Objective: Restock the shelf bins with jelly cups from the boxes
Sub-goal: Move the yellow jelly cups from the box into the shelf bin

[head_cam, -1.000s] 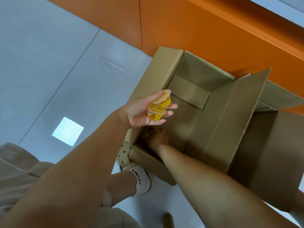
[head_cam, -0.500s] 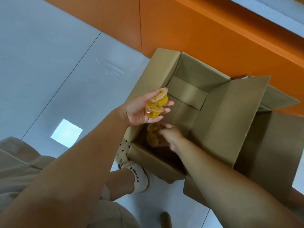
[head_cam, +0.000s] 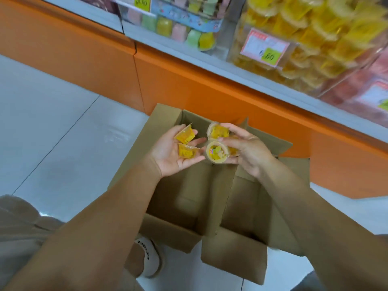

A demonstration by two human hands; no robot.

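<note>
Right hand (head_cam: 249, 152) now up out of the box (head_cam: 189, 206), curled round two lidded cups (head_cam: 216, 153), partly hidden; left hand (head_cam: 170, 158) above box, flat-palmed, carries two jelly cups (head_cam: 185, 136).

Shelf bins (head_cam: 300, 67) blurred, top edge cropped; price tag (head_cam: 265, 47) smeared

Brightly, evenly lit. Pale sheen on floor (head_cam: 113, 135). Smeared with motion blur across bins (head_cam: 235, 45) and tags (head_cam: 264, 47). Bowed at edges. Dim shadow inside box (head_cam: 189, 206).
</note>
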